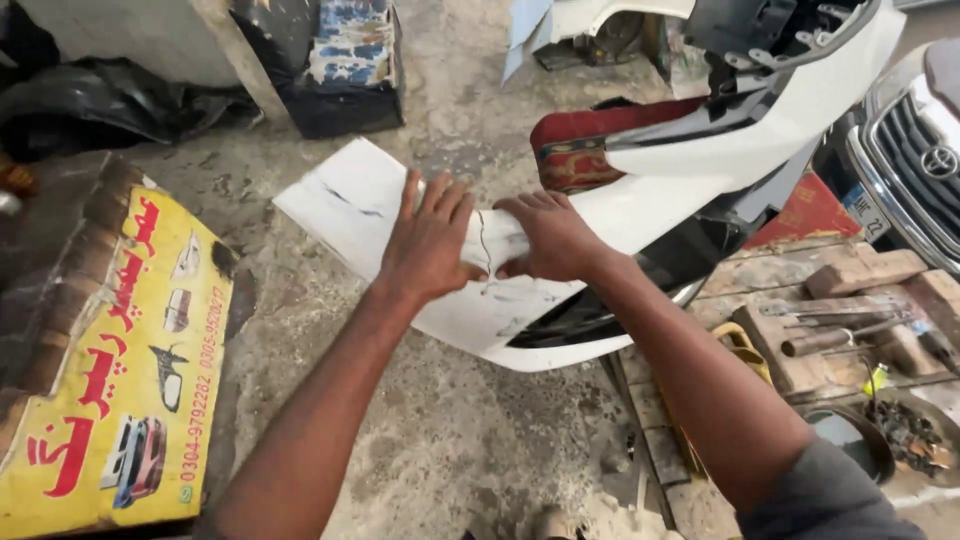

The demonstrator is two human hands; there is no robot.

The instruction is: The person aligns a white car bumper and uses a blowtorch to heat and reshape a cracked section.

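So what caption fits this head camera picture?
Left hand and right hand press a cracked white car bumper above a concrete floor.

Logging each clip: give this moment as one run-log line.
left hand: flat on cracked white plastic car bumper | right hand: gripping it beside crack | under it: concrete floor

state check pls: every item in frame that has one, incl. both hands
white bumper: cracked between the hands, scuffed, end raised off the floor
left hand: flat on the bumper, fingers spread
right hand: gripping the bumper beside the crack
yellow signboard: lying flat, worn
bricks: loose, on the wooden planks
metal tools: lying unused on the bricks
white car: parked, only the grille showing
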